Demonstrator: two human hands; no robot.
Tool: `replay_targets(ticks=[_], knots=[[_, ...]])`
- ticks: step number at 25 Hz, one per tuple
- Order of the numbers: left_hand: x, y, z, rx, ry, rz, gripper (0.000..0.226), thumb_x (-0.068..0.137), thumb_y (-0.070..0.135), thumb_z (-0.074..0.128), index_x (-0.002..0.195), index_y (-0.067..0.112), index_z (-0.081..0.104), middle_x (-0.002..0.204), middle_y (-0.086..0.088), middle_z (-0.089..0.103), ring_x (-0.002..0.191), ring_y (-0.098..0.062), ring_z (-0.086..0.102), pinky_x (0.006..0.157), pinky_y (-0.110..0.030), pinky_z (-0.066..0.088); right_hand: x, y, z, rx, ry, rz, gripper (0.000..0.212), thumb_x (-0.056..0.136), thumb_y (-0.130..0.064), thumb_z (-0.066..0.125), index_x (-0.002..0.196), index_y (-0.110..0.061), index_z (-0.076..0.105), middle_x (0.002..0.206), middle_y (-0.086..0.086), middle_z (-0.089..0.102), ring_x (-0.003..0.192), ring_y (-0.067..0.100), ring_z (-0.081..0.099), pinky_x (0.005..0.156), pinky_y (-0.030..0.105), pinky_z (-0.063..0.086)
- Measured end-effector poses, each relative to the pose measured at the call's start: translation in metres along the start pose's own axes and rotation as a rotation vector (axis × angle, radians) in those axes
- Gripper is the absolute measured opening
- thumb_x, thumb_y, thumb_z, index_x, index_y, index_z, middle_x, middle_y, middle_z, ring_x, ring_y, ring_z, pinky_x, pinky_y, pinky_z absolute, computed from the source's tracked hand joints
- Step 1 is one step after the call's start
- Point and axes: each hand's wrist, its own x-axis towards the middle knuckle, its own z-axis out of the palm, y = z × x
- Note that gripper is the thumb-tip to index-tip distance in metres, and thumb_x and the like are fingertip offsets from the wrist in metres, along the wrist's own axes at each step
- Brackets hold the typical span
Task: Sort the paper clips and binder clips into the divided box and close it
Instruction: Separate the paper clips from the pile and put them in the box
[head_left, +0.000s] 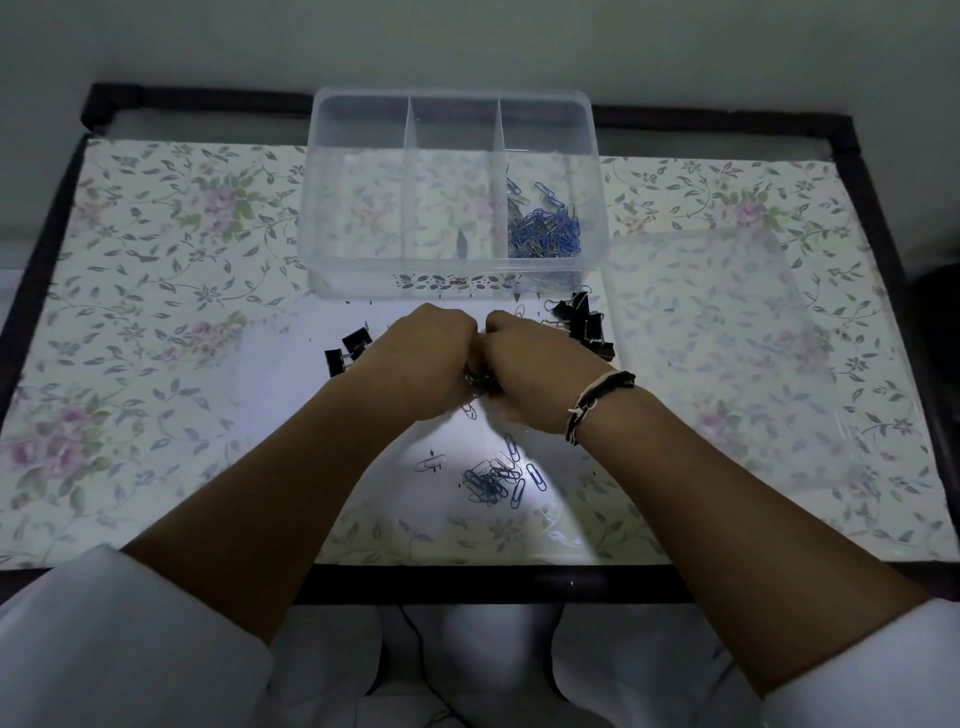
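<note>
The clear divided box (358, 270) stands open at the back of the table, with three compartments. Blue paper clips (545, 231) lie in its right compartment; the left and middle ones look empty. My left hand (423, 358) and my right hand (524, 374) are curled together just in front of the box, over a dark clump of clips (475, 378) between them. Black binder clips lie to the left (349, 349) and to the right (584, 325) of my hands. More blue paper clips (493, 480) lie near the front edge.
The clear lid (727, 332) lies flat on the table to the right of the box. The floral table cover (156, 312) is framed by a dark rim (467, 584). A wall rises right behind the table.
</note>
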Motion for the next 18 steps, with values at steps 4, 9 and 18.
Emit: replay_targets(ticks=[4,9,18], knots=[[0.002,0.001,0.002,0.017,0.009,-0.018,0.021,0.078,0.017,0.069,0.069,0.015,0.05,0.067,-0.002,0.049,0.077,-0.031,0.063,0.057,-0.031,0.039,0.003,0.002,-0.003,-0.019,0.003,0.053,0.011,0.083,-0.002,0.055,0.084,-0.013,0.059,0.076,0.003,0.043,0.076,0.025,0.045,0.063,0.03,0.032],[-0.003,0.001,-0.016,-0.06,0.051,-0.001,0.005,0.076,0.011,0.071,0.079,0.009,0.073,0.078,-0.009,0.071,0.076,-0.024,0.067,0.065,-0.031,0.055,-0.006,0.018,-0.028,0.213,0.094,0.199,0.009,0.082,-0.009,0.067,0.077,-0.016,0.068,0.077,-0.001,0.065,0.071,0.017,0.057,0.058,0.021,0.037],[0.013,0.024,-0.079,-0.724,0.513,-0.062,0.008,0.08,0.017,0.074,0.085,0.017,0.079,0.074,0.005,0.076,0.068,-0.007,0.074,0.065,-0.022,0.06,0.005,0.064,-0.078,0.874,0.719,0.436,0.004,0.07,-0.015,0.074,0.073,-0.015,0.077,0.071,0.004,0.076,0.069,0.021,0.075,0.076,0.045,0.062]])
